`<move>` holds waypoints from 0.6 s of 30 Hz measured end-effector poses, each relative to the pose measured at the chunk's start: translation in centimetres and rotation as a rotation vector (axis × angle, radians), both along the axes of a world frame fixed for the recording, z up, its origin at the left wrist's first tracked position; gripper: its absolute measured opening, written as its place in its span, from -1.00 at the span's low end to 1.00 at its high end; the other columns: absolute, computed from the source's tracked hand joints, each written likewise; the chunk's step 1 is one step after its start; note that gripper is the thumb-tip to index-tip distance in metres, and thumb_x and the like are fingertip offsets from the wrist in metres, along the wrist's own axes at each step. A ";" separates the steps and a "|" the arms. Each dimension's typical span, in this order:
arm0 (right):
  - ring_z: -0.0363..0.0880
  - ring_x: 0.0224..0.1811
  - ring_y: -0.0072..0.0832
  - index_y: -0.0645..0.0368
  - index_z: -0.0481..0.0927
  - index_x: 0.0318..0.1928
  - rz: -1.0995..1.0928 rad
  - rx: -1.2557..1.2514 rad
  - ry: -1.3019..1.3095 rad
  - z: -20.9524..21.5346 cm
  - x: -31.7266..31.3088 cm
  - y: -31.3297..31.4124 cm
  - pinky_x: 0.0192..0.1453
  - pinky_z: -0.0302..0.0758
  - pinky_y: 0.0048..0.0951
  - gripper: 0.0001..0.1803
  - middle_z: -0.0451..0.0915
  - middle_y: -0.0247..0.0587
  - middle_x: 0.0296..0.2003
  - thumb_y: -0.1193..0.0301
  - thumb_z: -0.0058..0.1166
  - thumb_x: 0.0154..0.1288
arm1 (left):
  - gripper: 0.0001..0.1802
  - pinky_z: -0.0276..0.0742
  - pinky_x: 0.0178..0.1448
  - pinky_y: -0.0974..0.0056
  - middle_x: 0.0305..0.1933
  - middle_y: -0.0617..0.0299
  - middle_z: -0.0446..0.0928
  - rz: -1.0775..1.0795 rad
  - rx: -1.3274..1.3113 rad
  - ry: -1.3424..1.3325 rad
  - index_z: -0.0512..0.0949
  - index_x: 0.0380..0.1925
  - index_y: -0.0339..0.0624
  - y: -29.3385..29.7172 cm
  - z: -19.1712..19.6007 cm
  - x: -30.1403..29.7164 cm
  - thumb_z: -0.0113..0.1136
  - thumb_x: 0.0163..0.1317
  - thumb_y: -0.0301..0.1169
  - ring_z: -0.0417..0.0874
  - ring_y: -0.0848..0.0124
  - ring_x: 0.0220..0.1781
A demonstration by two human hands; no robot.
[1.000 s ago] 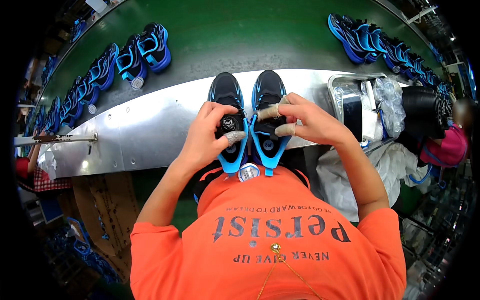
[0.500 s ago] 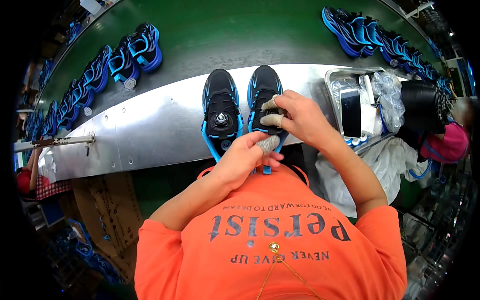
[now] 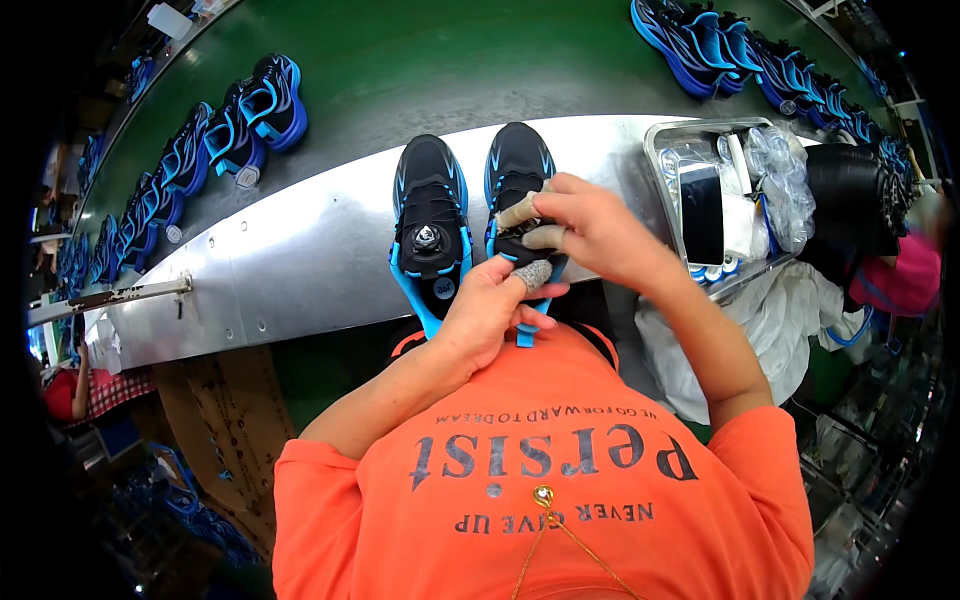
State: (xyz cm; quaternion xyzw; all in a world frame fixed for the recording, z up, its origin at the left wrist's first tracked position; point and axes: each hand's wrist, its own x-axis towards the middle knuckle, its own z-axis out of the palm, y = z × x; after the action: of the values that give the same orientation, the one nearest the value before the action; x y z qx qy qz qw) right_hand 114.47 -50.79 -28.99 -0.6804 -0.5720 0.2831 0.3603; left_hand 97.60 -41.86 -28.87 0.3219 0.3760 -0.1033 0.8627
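Observation:
Two black-and-blue sneakers stand side by side before me, toes pointing away. On the left sneaker [image 3: 430, 170], a round lacing dial [image 3: 428, 238] shows on the tongue. Both my hands are at the right sneaker [image 3: 520, 150]. My right hand [image 3: 595, 225], with beige cots on its fingers, closes around the tongue where the dial sits; the fingers mostly hide it. Lower down, my left hand [image 3: 485, 315] grips the same sneaker by its collar, a grey cot on its thumb. A blue heel loop [image 3: 526, 337] hangs below that hand.
A metal tray [image 3: 655, 160] at the right holds a dark phone-like slab [image 3: 701, 215] and clear plastic pieces. Beyond the metal ledge [image 3: 310, 235], more sneakers line the green belt [image 3: 450, 60] on both sides. A metal bar [image 3: 115, 297] juts in at left; white plastic sheeting [image 3: 740, 340] hangs at right.
My left thumb has come up against the right sneaker's collar. The right-hand fingers have shifted slightly around the dial area. The whole view has shifted a little.

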 end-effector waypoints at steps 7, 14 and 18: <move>0.50 -0.30 -0.22 -0.02 0.68 -0.05 -0.031 -0.075 0.133 0.9 0.5 0.0 -0.18 0.48 -0.28 -0.67 0.46 -0.17 -0.40 0.31 0.30 0.13 | -0.67 0.76 -0.26 0.35 0.11 0.04 0.53 -0.004 -0.002 0.008 0.40 0.11 -0.37 0.0 -0.1 0.1 0.06 0.44 -0.41 0.65 0.21 0.15; 0.45 -0.36 -0.48 0.03 0.71 -0.08 -0.271 -0.099 0.080 0.2 -1.0 -0.6 -0.22 0.42 -0.44 -0.67 0.48 -0.28 -0.32 0.36 0.37 0.09 | -0.69 0.67 -0.24 0.33 0.07 0.06 0.55 -0.029 -0.015 0.083 0.45 0.10 -0.35 0.0 0.9 0.2 0.08 0.44 -0.40 0.68 0.28 0.02; 0.49 -0.14 -0.46 0.06 0.47 0.31 -0.281 -0.203 0.271 -1.0 1.6 -3.6 0.00 0.49 -0.44 -0.25 0.49 -0.16 -0.04 0.31 0.42 0.06 | -0.68 0.59 -0.20 0.29 -0.06 0.12 0.56 -0.409 0.324 0.033 0.52 0.12 -0.20 2.0 4.0 -1.0 0.11 0.40 -0.43 0.66 0.38 -0.19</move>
State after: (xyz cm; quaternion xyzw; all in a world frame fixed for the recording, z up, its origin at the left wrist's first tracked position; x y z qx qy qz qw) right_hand 116.03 -54.42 -30.01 -0.7419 -0.3862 0.3753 0.3994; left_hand 96.64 -39.85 -24.89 0.5234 0.3288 -0.2192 0.7549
